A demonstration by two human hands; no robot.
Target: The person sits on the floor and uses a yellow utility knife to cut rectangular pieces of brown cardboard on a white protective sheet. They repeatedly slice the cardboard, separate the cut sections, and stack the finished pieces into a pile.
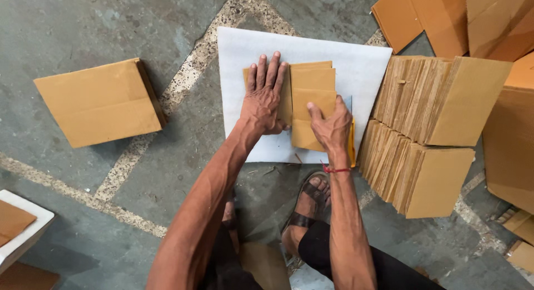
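Nearest, the right hand [331, 126] presses its fingers together, curled, on the lower flap of a folded cardboard blank [311, 103], which lies under the fingertips on a white foam sheet [356, 59]. Beyond it, the left hand [264, 98] lies flat, fingers slightly spread, covering the blank's left side. Rightward stand stacked cardboard blanks [434, 101].

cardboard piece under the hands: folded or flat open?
Folded. The cardboard piece shows panels doubled over one another with stepped edges, pressed onto the white sheet by the left hand and right hand.
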